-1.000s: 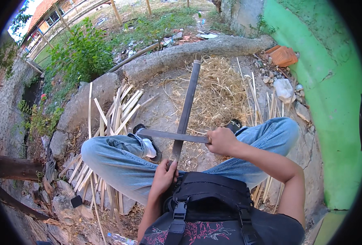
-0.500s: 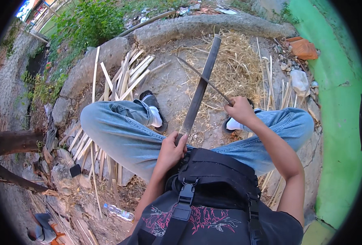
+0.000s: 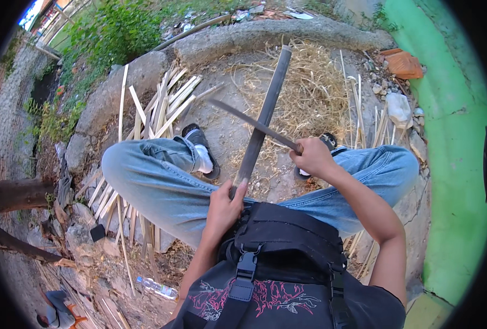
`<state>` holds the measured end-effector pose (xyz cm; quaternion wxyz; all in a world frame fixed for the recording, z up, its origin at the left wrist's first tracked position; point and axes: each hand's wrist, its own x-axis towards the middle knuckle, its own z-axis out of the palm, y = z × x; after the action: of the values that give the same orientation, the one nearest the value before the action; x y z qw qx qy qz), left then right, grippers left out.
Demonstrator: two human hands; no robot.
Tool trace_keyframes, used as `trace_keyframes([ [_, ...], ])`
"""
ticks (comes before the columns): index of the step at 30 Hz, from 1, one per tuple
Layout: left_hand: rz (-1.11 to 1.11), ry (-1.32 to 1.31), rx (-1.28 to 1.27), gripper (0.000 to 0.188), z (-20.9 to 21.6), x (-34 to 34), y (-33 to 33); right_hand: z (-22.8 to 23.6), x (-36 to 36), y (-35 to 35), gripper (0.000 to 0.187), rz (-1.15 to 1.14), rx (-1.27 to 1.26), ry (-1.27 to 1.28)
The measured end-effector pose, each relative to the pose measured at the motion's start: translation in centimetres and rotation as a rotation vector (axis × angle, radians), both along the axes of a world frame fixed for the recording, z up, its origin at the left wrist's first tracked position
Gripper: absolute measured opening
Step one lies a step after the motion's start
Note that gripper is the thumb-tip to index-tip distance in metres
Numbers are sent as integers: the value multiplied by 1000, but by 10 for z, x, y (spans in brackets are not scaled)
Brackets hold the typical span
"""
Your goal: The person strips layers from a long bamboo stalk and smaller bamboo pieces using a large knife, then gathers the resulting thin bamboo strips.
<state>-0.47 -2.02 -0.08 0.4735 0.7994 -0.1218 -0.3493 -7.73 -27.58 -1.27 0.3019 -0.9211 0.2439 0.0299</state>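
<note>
My left hand is closed around the near end of a long dark wooden slat, possibly split bamboo, which slants up and away from my lap. My right hand grips a long knife at its handle end. Its narrow dark blade crosses the slat near the middle and points to the far left. Whether the edge bites into the wood or only rests on it, I cannot tell. The knife's handle is mostly hidden inside my fingers.
Curly pale shavings pile up beyond my feet. Pale strips lie left of my left leg, others to the right. A concrete curb curves behind, and a green wall bounds the right. A plastic bottle lies lower left.
The knife has slid down the slat toward me, and my right hand came lower and left with it. My left hand keeps its hold; the whole view has shifted slightly.
</note>
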Motion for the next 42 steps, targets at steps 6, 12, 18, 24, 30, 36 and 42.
trace_keyframes([
  [6, 24, -182, 90, 36, 22, -13, 48, 21, 5, -28, 24, -154, -84, -13],
  [12, 2, -284, 200, 36, 20, -29, 97, 19, 6, -57, 29, -310, -58, -142],
  [18, -11, -445, 100, 38, 6, -36, 110, 37, 6, -59, 27, -241, -172, -122],
  [24, -23, -515, 141, 39, 14, -34, 100, 36, 11, -69, 23, -223, -266, -78],
  [30, -92, -586, 228, 37, 9, -38, 100, 27, 9, -64, 22, -199, -351, -40],
  [36, -139, -557, 212, 36, 8, -38, 104, 13, 12, -100, 23, -367, -361, 71],
  [42, -114, -557, 210, 36, 8, -37, 106, 8, 3, -81, 27, -202, -349, 57],
])
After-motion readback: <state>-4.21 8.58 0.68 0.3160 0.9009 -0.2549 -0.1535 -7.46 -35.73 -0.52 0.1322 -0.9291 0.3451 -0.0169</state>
